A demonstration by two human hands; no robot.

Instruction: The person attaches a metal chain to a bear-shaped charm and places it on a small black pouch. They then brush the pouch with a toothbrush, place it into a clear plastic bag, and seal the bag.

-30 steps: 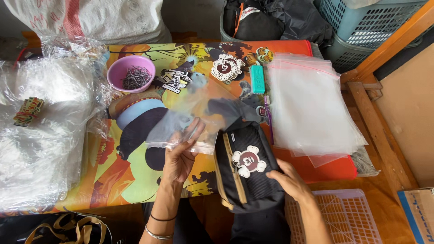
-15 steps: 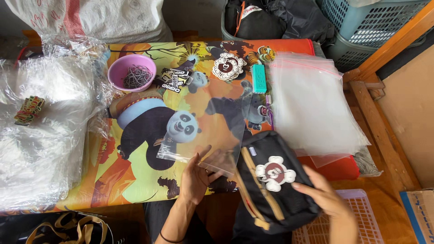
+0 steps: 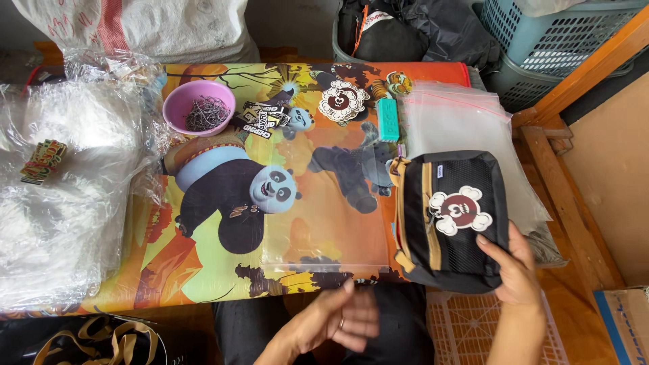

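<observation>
Black pouch gripped in right hand, not yet bagged; clear bag flat on bench just beyond loosely open, empty left hand.

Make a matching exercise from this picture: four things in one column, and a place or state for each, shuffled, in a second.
Things:
1. black pouch
2. purple bowl
3. teal block
4. left hand

Places or states:
A. holds a heap of small metal rings
B. held in the right hand
C. empty, below the table's near edge
D. beside the stack of clear zip bags

Pairs: 1-B, 2-A, 3-D, 4-C
</observation>
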